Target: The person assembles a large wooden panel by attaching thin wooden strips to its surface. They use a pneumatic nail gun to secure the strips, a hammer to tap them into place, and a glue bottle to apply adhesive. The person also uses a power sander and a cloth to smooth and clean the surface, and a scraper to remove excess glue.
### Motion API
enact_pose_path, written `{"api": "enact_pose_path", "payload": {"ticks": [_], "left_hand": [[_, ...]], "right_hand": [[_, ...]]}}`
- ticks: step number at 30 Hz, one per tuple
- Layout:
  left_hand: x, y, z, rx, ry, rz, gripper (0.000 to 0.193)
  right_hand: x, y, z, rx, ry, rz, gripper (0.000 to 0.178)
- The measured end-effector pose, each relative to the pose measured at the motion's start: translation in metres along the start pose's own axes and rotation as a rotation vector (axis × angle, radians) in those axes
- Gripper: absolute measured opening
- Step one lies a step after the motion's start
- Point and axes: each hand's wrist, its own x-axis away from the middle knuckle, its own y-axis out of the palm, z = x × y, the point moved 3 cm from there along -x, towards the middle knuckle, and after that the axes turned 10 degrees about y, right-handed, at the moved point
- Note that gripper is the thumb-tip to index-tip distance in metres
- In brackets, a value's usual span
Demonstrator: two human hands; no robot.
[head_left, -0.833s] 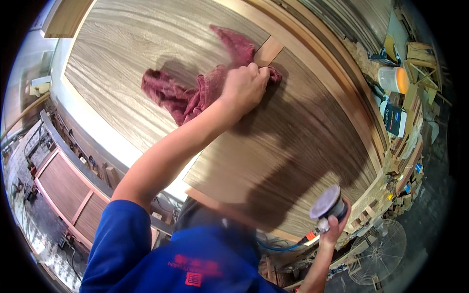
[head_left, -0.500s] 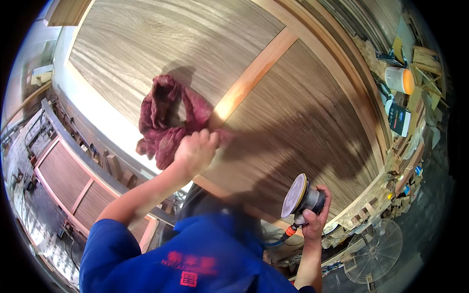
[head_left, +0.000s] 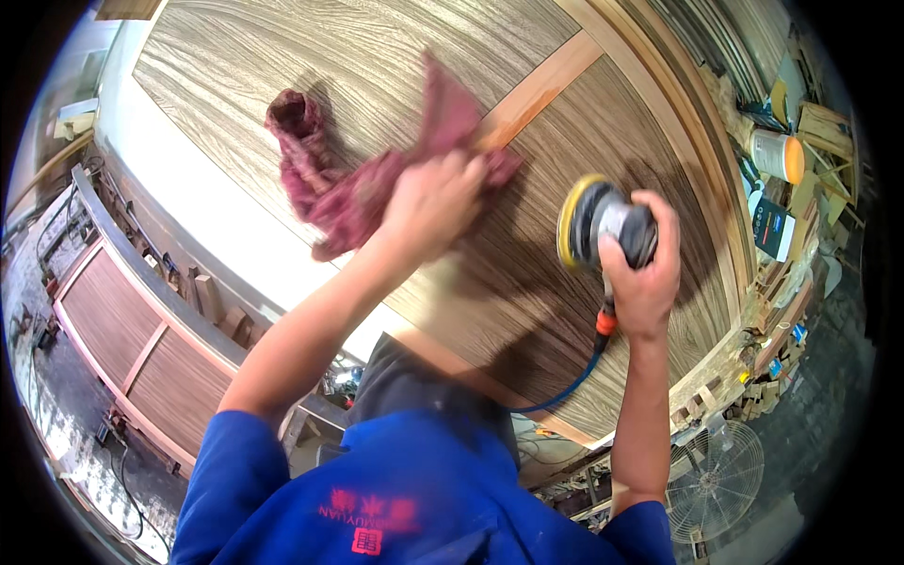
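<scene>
A large wood-grain panel (head_left: 311,56) with lighter frame strips lies in front of me. My left hand (head_left: 435,202) is closed on a dark red cloth (head_left: 358,202), its loose folds spread across the panel near the middle strip (head_left: 539,92). Motion blurs that hand slightly. In my right hand (head_left: 648,268) is a round orbital sander (head_left: 607,226), gripped by its body and lifted above the panel's right part. Its yellow-edged pad is tilted toward the left. From the sander a blue air hose (head_left: 570,388) with an orange coupling runs down toward my waist.
At the right stand a white tub with an orange lid (head_left: 777,155), a dark box (head_left: 772,226) and wood offcuts. A round fan (head_left: 716,480) is at the lower right. Another framed panel (head_left: 141,348) leans at the left, beside a grey rail (head_left: 155,273).
My left hand has swept the cloth forward and right along the panel toward the middle strip. My right hand has carried the sander forward and up, turning its pad further aside.
</scene>
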Motion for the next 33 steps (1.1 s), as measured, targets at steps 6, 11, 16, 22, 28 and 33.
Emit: {"api": "enact_pose_path", "payload": {"ticks": [6,11,16,22,28,33], "left_hand": [[0.167,-0.009,0.002,0.185,-0.351,-0.261,0.037],[0.195,-0.018,0.011,0.266,-0.412,-0.148,0.029],[0.222,-0.03,0.024,0.274,-0.456,-0.1,0.029],[0.219,-0.045,0.022,0.139,-0.469,0.112,0.04],[0.218,-0.034,0.012,-0.051,-0.51,0.166,0.046],[0.226,-0.025,0.007,0.094,-0.538,0.228,0.037]], "right_hand": [[-0.025,0.083,-0.05,0.45,-0.156,-0.165,0.059],[-0.006,0.157,-0.071,0.651,-0.595,-0.337,0.068],[-0.095,0.126,-0.048,0.724,-0.509,-0.218,0.067],[-0.169,0.084,-0.036,0.702,-0.437,-0.097,0.064],[-0.073,0.115,-0.038,0.663,-0.555,-0.34,0.064],[-0.143,0.077,-0.03,0.787,-0.41,-0.147,0.058]]}}
